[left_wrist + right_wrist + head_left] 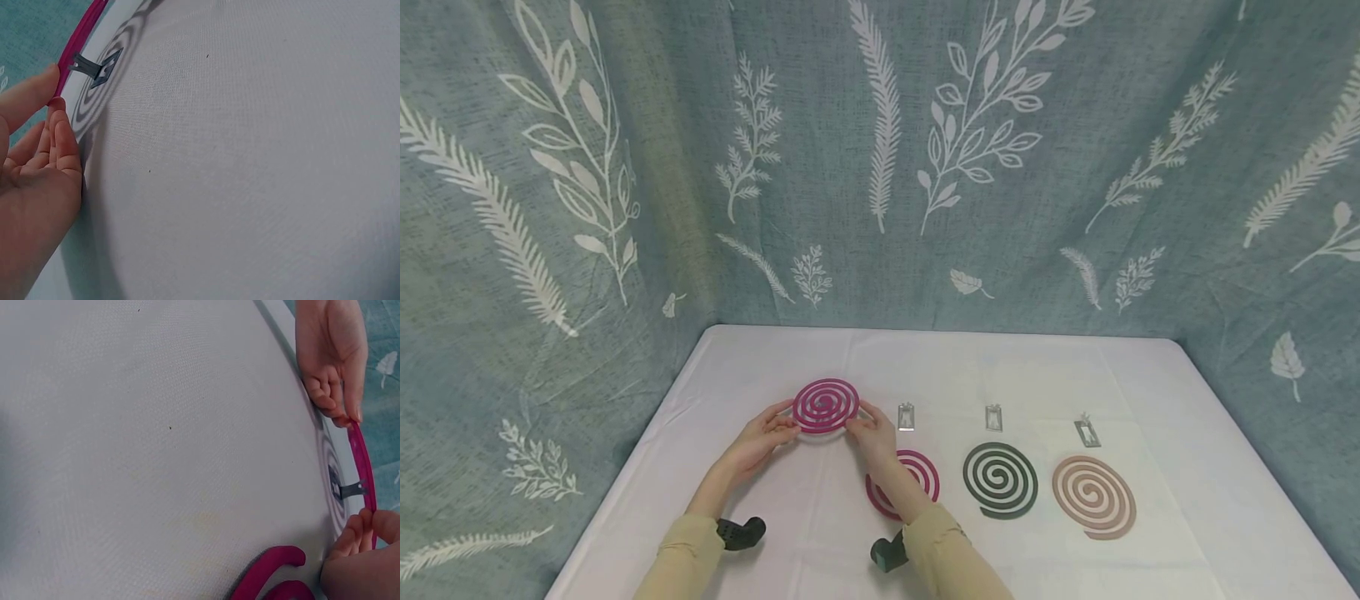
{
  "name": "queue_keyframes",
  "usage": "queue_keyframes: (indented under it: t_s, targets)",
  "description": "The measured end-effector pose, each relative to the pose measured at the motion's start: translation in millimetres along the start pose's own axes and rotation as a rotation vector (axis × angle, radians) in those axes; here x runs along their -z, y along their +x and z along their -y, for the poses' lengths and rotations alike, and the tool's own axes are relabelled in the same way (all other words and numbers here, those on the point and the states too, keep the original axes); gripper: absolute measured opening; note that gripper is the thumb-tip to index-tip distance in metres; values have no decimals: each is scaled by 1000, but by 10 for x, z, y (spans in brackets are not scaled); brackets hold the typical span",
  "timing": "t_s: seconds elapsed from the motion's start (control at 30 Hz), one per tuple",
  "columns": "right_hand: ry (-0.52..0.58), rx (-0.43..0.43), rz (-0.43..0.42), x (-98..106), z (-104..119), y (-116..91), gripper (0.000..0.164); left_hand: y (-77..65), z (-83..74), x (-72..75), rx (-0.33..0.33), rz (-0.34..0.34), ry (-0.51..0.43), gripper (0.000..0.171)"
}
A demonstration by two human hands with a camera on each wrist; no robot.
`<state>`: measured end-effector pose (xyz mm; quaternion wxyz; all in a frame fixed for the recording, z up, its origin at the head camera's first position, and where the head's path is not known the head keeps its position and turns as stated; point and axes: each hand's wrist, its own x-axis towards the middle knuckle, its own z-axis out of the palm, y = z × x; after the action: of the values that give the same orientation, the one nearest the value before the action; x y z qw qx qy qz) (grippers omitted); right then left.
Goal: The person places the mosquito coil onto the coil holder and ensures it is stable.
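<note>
Both hands hold a magenta mosquito coil by its rim, roughly flat and raised off the table. My left hand pinches its left edge between thumb and fingers. On the opposite edge, my right hand pinches it the same way. Beneath the coil stands a small metal coil stand, its upright prong reaching up to the coil's underside; whether they touch I cannot tell. The right wrist view shows this stand too, between the two hands. A second magenta coil lies partly hidden under my right forearm.
Right of the hands lie a dark green coil and a tan coil. Behind the row sit three metal stands: one left, one middle, one right. A patterned curtain borders the white table.
</note>
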<state>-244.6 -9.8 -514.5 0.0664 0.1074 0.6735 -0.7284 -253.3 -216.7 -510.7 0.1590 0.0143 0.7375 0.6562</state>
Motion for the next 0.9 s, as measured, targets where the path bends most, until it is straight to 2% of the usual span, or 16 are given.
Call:
queue_keyframes:
  t_s: [0.53, 0.9]
  targets:
    - [-6, 12, 5, 7, -32, 36, 49, 20, 22, 6, -4, -4, 10, 65]
    - [-5, -2, -11, -7, -32, 35, 49, 23, 35, 1, -16, 5, -22, 68]
